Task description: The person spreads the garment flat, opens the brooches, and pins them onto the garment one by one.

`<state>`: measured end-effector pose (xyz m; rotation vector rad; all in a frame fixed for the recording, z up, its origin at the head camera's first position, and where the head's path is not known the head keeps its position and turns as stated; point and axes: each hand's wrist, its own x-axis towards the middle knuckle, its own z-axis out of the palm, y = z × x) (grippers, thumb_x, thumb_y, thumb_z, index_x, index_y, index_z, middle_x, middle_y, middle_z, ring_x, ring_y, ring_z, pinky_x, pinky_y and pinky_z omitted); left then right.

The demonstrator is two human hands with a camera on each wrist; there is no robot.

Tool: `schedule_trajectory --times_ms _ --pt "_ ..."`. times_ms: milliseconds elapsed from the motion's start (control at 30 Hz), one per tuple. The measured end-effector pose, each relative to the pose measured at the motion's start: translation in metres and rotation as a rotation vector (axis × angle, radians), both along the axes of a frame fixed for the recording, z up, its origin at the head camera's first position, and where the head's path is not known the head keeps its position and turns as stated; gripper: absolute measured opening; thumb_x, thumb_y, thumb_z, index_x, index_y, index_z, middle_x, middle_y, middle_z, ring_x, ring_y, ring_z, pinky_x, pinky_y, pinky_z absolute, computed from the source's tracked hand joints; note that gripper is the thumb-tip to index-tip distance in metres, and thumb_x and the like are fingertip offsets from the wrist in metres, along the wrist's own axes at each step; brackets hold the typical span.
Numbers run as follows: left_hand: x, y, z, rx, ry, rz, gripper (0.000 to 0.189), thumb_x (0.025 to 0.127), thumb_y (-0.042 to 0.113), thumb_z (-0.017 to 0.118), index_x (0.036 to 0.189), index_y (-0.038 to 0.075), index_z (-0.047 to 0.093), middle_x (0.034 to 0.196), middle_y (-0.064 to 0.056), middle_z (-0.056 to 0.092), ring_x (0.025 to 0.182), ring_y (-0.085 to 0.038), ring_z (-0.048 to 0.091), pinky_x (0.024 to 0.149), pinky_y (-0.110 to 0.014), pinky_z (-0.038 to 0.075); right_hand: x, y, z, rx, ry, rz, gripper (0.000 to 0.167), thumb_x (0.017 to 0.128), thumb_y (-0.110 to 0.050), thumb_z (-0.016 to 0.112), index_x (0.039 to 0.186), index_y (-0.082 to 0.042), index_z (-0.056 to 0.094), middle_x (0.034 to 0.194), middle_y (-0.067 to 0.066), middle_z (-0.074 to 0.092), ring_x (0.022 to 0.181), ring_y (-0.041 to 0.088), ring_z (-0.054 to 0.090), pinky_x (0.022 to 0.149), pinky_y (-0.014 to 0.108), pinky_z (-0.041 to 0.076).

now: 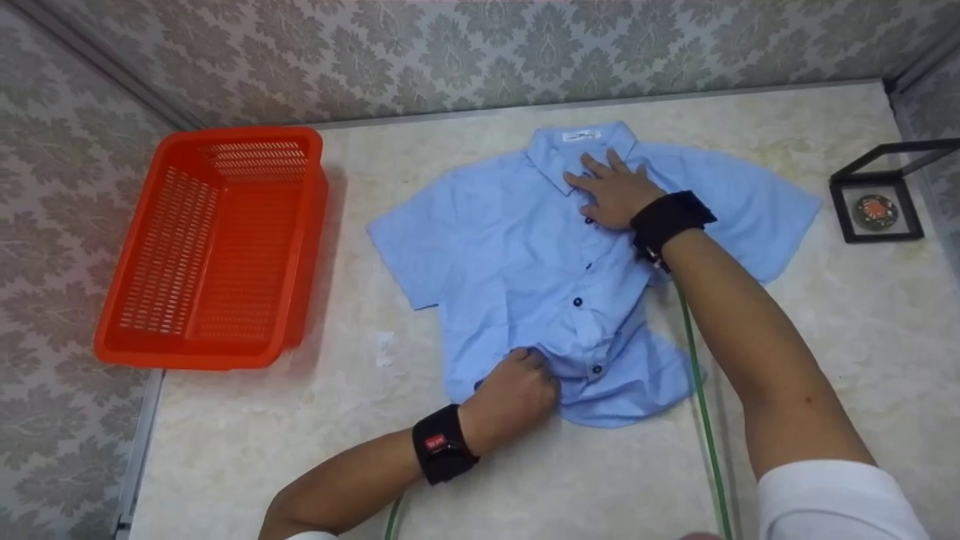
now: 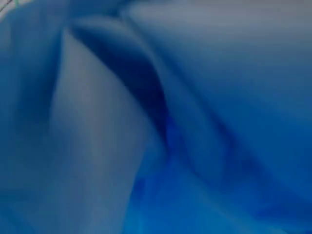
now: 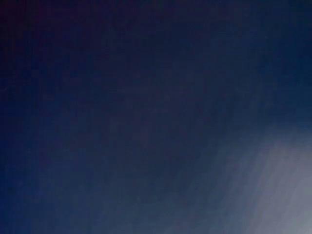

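A light blue short-sleeved shirt [image 1: 480, 225] lies front side up on the table, collar toward the wall, dark buttons down its front. Near the hem, my left hand [image 1: 517, 397] grips the shirt's lower front with curled fingers, and the cloth bunches around it. My right hand [image 1: 615, 191] rests flat with spread fingers on the upper front, just below the collar. Blurred folds of the shirt [image 2: 97, 122] fill the left wrist view. The right wrist view is dark and blurred, with no hand visible in it.
An empty red plastic basket [image 1: 300, 255] stands at the left of the table [image 1: 360, 465]. At the right edge is a black-framed display case [image 1: 847, 214] with a round item inside. Green cables [image 1: 701, 405] run from both wrist straps. A patterned wall closes the back.
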<state>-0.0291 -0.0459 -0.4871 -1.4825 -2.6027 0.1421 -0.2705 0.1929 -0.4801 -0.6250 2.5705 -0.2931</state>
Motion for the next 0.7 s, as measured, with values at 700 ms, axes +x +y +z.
schedule_trajectory --times_ms 700 --pt "0.041 0.009 0.007 -0.078 -0.372 -0.270 0.025 0.088 0.021 0.066 0.063 0.024 0.063 0.060 0.013 0.056 0.056 -0.006 0.045 0.058 -0.022 0.036 -0.001 0.000 0.000 -0.015 -0.009 -0.010 0.062 0.107 -0.032 0.044 0.162 -0.020 0.018 0.167 0.018 0.001 0.148 0.050 -0.009 0.107 0.079 0.002"
